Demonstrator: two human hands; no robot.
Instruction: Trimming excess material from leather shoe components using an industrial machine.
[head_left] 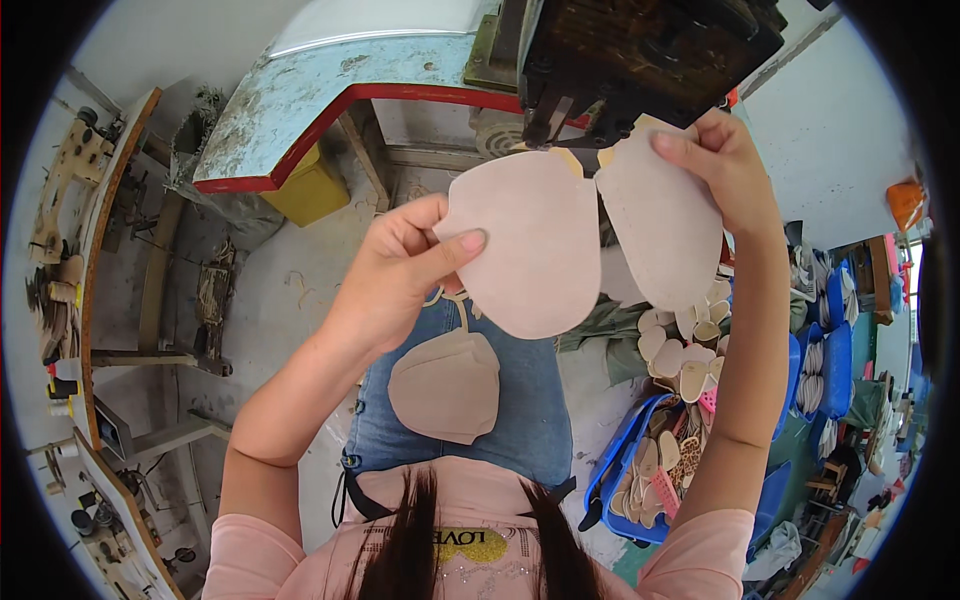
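Observation:
My left hand [405,265] pinches a flat, pale pink rounded piece [530,250] by its left edge, thumb on top. A similar pale pink piece [665,225] is gripped near its top by my right hand [728,165]. Both are held up side by side, their inner edges close together, and each shows a small yellowish patch at its upper inner corner. Just above those corners is the dark metal head of a machine [640,65], partly overlapping the right piece's top. Across my lap lies a pile of beige-pink pieces [445,385] of like shape.
A worn light-blue table [300,100] with a red edge extends to the left of the machine. Beneath it stands a yellow bin [310,185]. On the right, a blue basket [625,450] holds many cut pieces, with more loose pieces [680,350] beyond it. Wooden shelving [120,260] lines the left.

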